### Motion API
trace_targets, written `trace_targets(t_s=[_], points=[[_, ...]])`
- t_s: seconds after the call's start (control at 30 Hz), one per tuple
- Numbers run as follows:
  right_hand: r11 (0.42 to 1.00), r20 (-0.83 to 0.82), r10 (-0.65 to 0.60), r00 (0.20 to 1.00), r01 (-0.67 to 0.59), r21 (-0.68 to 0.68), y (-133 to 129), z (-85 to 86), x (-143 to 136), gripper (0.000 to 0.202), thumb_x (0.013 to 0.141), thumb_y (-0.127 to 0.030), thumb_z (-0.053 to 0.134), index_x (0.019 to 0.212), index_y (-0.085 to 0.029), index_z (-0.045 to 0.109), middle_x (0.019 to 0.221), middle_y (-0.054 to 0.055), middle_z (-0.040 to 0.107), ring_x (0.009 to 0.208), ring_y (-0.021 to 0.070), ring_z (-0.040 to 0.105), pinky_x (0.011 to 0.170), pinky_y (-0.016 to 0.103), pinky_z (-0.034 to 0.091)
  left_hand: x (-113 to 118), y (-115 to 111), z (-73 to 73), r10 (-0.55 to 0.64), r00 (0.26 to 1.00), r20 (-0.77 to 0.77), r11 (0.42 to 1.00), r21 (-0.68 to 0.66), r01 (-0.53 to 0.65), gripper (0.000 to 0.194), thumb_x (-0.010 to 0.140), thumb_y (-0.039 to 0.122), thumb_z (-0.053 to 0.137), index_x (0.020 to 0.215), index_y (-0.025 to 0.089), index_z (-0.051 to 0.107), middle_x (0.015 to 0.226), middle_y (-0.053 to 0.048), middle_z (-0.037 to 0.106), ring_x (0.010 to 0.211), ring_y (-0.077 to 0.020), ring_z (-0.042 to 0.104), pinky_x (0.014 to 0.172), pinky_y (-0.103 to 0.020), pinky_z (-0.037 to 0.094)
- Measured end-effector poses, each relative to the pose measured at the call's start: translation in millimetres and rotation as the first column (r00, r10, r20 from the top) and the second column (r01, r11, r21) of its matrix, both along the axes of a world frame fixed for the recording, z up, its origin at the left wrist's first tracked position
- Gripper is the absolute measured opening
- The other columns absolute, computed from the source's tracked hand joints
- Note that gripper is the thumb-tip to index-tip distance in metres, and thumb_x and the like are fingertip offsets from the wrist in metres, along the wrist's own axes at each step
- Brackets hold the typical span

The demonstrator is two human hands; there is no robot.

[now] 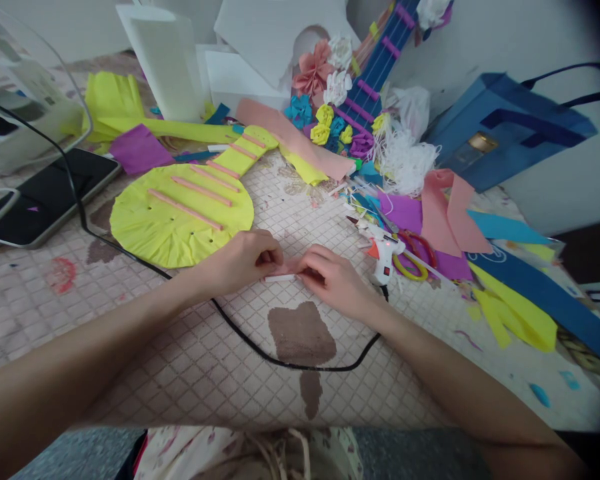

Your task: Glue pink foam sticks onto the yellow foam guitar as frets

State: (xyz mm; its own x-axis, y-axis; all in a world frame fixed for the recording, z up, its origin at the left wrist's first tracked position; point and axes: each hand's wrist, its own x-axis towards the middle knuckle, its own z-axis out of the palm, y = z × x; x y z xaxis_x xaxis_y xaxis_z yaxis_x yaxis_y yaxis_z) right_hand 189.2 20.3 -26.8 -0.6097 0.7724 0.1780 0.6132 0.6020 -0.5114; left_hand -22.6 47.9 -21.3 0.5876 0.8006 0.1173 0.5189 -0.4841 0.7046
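Observation:
Both hands meet low over the patterned tablecloth (180, 333). My left hand (247, 260) pinches one end of a small pink paper strip (286, 266), and my right hand (333, 277) pinches its other end. Along the near edge of the strip lies a short white stick (280, 278), perhaps a rolled paper piece. Just beyond my left hand rests a round yellow crepe-paper banjo shape (155, 233) with several pink sticks (200, 191) across its body and neck. To the right of my right hand lies a white glue gun (384, 250).
Scissors (415, 257) lie among paper scraps at right, near a blue bag (505, 133). A black cord (240, 331) loops in front of my hands. At left are a phone (50, 193) and power strip (10, 133). A blue decorated neck (375, 80) leans at the back.

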Motion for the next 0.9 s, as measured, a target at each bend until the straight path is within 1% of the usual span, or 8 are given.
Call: trace_targets(t_s=[0.27, 0.37, 0.47, 0.63, 0.8, 0.9], points=[[0.999, 0.017, -0.038, 0.999, 0.039, -0.009, -1.3, -1.9, -1.2, 0.007, 0.085, -0.012, 0.053, 0.087, -0.018, 0.055, 0.089, 0.003, 0.055, 0.083, 0.0158, 0.056, 0.073, 0.028, 0.046, -1.1, -0.2, -0.8, 0.000, 1.000, -0.013, 1.000, 0.015, 0.000, 0.007, 0.074, 0.011, 0.060, 0.074, 0.014, 0.067, 0.068, 0.000, 0.060, 0.062, -0.0093, 0.053, 0.056, -0.019, 0.038], [0.999, -0.044, -0.053, 0.998, 0.053, -0.010, -1.7, -1.8, -0.3, 0.009, 0.084, -0.011, 0.053, 0.087, -0.019, 0.054, 0.089, 0.003, 0.055, 0.084, 0.0156, 0.056, 0.073, 0.028, 0.045, -0.9, -0.8, 0.8, -0.012, 1.000, -0.020, 1.000, 0.013, 0.012, 0.008, 0.075, 0.011, 0.059, 0.074, 0.014, 0.066, 0.069, 0.000, 0.060, 0.063, -0.0096, 0.053, 0.056, -0.019, 0.038], [0.998, -0.116, -0.055, 0.992, 0.055, -0.007, -2.2, -1.2, 1.5, 0.012, 0.085, -0.009, 0.051, 0.090, -0.020, 0.054, 0.090, 0.003, 0.056, 0.087, 0.0152, 0.055, 0.076, 0.028, 0.045, -0.8, -1.0, 2.3, -0.029, 0.999, -0.021, 1.000, 0.008, 0.029, 0.008, 0.075, 0.011, 0.057, 0.073, 0.014, 0.065, 0.071, -0.001, 0.060, 0.065, -0.0100, 0.054, 0.058, -0.020, 0.039], [0.999, -0.142, -0.040, 0.989, 0.041, 0.000, -3.0, -1.1, 4.4, 0.014, 0.086, -0.008, 0.050, 0.090, -0.020, 0.056, 0.091, 0.004, 0.057, 0.088, 0.0153, 0.055, 0.078, 0.028, 0.045, -1.3, -2.0, 3.3, -0.029, 0.999, -0.023, 1.000, 0.004, 0.029, 0.009, 0.076, 0.011, 0.056, 0.074, 0.014, 0.065, 0.072, -0.001, 0.060, 0.067, -0.0105, 0.055, 0.061, -0.020, 0.040], [0.998, -0.142, -0.058, 0.988, 0.059, 0.001, -2.3, -1.6, 4.6, 0.013, 0.085, -0.009, 0.050, 0.088, -0.020, 0.056, 0.090, 0.003, 0.057, 0.087, 0.0160, 0.056, 0.077, 0.029, 0.045, -0.8, -2.9, 2.8, -0.019, 1.000, -0.020, 1.000, -0.002, 0.019, 0.008, 0.075, 0.012, 0.057, 0.073, 0.014, 0.065, 0.070, 0.000, 0.059, 0.061, -0.0087, 0.052, 0.056, -0.019, 0.038], [0.998, -0.131, -0.059, 0.990, 0.058, -0.005, -1.9, -2.1, 3.4, 0.013, 0.084, -0.009, 0.050, 0.086, -0.020, 0.056, 0.088, 0.003, 0.057, 0.086, 0.0163, 0.056, 0.076, 0.029, 0.045, -0.5, -3.2, 2.4, -0.016, 1.000, -0.008, 1.000, 0.004, 0.016, 0.007, 0.075, 0.014, 0.058, 0.073, 0.015, 0.065, 0.070, 0.000, 0.059, 0.062, -0.0089, 0.052, 0.055, -0.019, 0.038]])
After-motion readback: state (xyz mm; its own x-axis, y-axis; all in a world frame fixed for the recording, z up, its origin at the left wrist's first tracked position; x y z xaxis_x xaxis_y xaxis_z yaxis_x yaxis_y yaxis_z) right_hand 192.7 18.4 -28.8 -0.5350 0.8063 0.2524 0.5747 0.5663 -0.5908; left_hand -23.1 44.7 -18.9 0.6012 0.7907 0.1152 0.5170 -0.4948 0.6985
